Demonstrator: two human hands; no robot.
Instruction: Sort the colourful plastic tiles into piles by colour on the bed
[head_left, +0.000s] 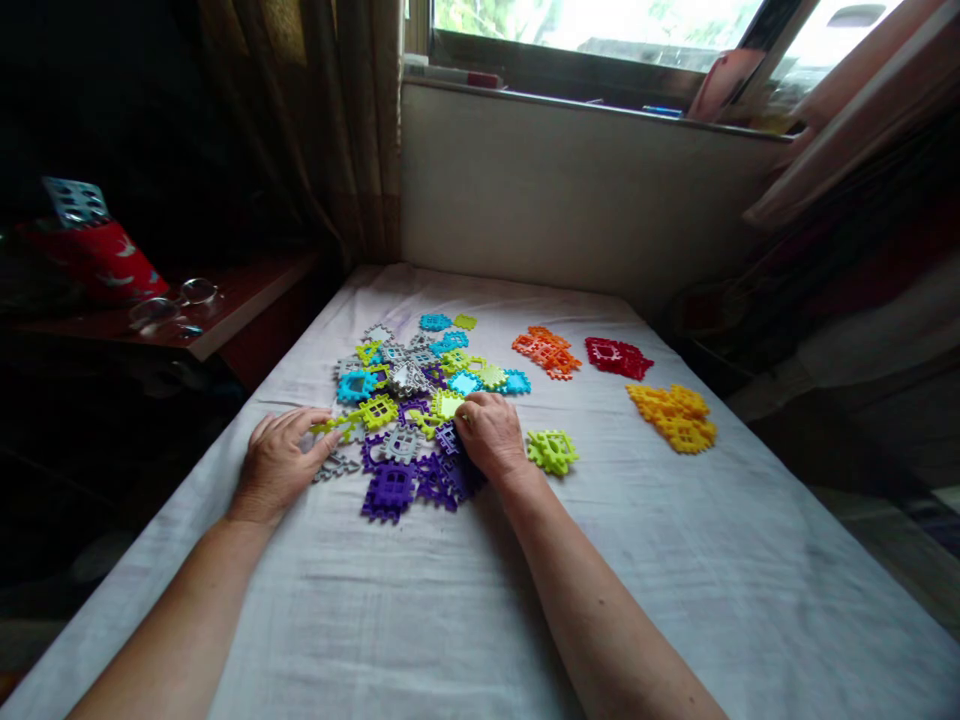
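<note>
A mixed heap of notched plastic building tiles lies on the cloth, with purple tiles (391,487), grey tiles (403,443), blue tiles (356,386) and lime-green ones. My left hand (281,455) is at the heap's left edge, thumb and fingers around a lime-green tile (341,424) seen nearly edge-on. Over the right side of the heap, my right hand (491,430) has its fingers curled at a pale lime-green tile (448,403); its fingertips are partly hidden. A purple tile (448,437) lies just under that hand.
Separate piles stand to the right: lime-green (553,452), orange (547,351), red (618,356) and yellow (673,417). A pale sheet (360,620) covers the table. On a dark side table at left are eyeglasses (176,300) and a red container (105,262). A wall (517,190) and window are behind.
</note>
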